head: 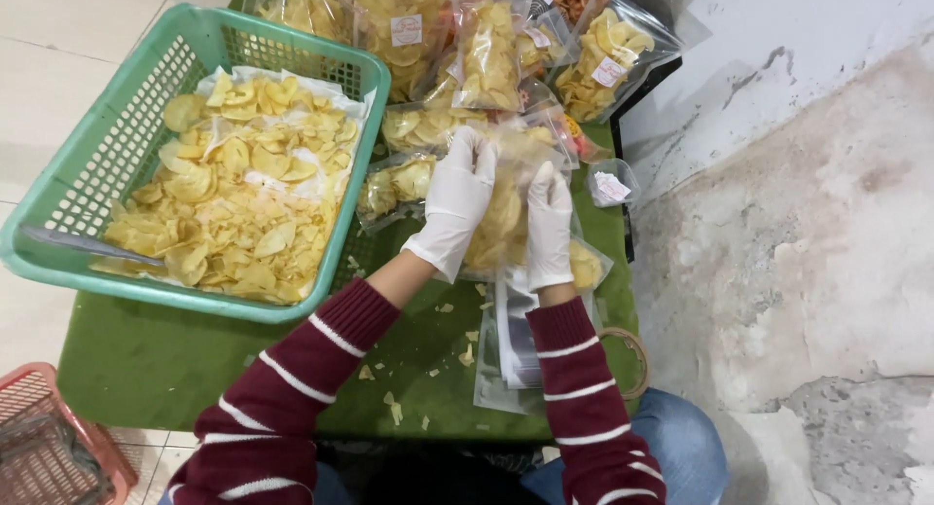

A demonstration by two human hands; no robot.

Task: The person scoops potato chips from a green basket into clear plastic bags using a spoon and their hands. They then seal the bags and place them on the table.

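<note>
At the centre of the frame, both white-gloved hands are clamped on one clear plastic bag of yellow chips (506, 213): the left hand (455, 205) grips its upper edge, the right hand (549, 228) its side. Filled clear bags of chips (491, 53) are piled along the top. The green plastic basket (117, 135), upper left, is heaped with loose chips (243, 203), and flat empty bags (511, 344) lie on the green bench (156, 354), so much packing seems left.

Both gloved hands, left (455, 205) and right (549, 225), grip a clear bag (506, 208) of chips beside the green basket (117, 135).
</note>
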